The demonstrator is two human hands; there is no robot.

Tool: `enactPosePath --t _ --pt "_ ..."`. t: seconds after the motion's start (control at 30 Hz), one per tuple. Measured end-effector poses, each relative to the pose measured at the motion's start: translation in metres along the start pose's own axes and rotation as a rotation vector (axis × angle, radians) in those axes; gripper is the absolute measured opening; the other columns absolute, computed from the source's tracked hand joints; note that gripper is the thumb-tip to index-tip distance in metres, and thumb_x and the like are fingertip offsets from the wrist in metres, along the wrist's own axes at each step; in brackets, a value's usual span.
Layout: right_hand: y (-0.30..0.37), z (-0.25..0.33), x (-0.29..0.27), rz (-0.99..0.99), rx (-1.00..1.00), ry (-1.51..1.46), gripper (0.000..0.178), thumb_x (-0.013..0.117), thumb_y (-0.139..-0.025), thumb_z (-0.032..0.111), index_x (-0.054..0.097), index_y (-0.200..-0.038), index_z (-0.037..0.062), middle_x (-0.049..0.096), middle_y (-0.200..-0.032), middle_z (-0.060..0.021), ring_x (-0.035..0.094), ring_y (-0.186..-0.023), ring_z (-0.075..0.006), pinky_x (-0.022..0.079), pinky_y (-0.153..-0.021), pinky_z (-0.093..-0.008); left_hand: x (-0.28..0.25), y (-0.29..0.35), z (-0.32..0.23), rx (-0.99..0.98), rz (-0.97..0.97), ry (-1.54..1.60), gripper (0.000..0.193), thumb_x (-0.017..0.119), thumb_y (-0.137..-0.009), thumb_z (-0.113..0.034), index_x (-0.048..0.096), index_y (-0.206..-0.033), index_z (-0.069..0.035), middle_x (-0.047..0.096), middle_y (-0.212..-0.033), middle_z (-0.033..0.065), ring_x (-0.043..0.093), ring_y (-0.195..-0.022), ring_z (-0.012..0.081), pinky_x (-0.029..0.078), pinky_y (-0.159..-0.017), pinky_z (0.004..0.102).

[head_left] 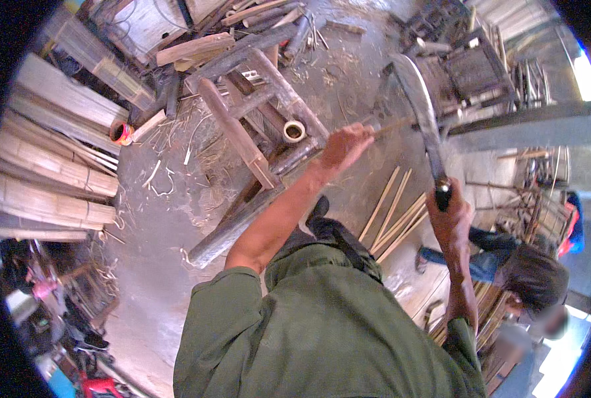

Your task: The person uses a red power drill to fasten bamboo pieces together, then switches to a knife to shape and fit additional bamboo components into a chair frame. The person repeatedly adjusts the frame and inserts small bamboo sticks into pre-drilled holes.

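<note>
My right hand (450, 211) is wrapped round the dark handle of a machete (423, 106), its long curved blade pointing up and away from me. My left hand (348, 144) is stretched out in front, closed on a thin bamboo strip (396, 125). From that hand the strip runs right toward the blade; whether the two touch I cannot tell. Several pale bamboo strips (401, 215) lie on the floor below, between my two arms.
A low wooden frame (239, 142) stands ahead, with a cup (294, 131) of dark liquid on it. Wide bamboo slats (53, 199) line the left. Wood pieces (196, 50) are piled beyond. Another person (531, 272) bends at the right, near a post (527, 126).
</note>
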State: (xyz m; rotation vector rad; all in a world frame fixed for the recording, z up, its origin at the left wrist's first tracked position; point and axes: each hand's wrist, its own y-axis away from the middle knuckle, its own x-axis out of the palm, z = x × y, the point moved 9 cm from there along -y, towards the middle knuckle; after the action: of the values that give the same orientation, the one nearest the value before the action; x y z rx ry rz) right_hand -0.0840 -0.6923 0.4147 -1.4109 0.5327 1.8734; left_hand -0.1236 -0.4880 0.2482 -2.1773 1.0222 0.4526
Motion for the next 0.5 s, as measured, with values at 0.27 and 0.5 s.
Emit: enactPosePath --t 0.27,0.5 --pt "0.014 -0.003 -0.136 -0.714 -0.020 -0.676 0.018 0.056 -0.087 0.016 0.060 -0.078 0.0018 0.056 -0.070 -0.0058 0.050 -0.056 -0.0137 0.042 -0.048 -0.0281 0.006 -0.033 -0.035 -0.168 -0.330 0.331 0.029 0.056 -0.093 -0.031 0.060 -0.077 -0.007 0.058 -0.059 0.0145 0.059 -0.050 0.0310 0.046 -0.045 0.0385" --pt "0.004 0.004 -0.043 -0.051 -0.112 0.233 0.022 0.064 -0.080 0.006 0.055 -0.100 0.0021 0.061 -0.079 -0.0071 0.055 -0.067 -0.0209 0.047 -0.061 -0.0338 0.003 -0.032 -0.024 -0.145 -0.457 0.308 0.038 0.055 -0.093 -0.035 0.057 -0.066 -0.008 0.057 -0.056 0.0147 0.059 -0.050 0.0334 0.044 -0.044 0.0445"
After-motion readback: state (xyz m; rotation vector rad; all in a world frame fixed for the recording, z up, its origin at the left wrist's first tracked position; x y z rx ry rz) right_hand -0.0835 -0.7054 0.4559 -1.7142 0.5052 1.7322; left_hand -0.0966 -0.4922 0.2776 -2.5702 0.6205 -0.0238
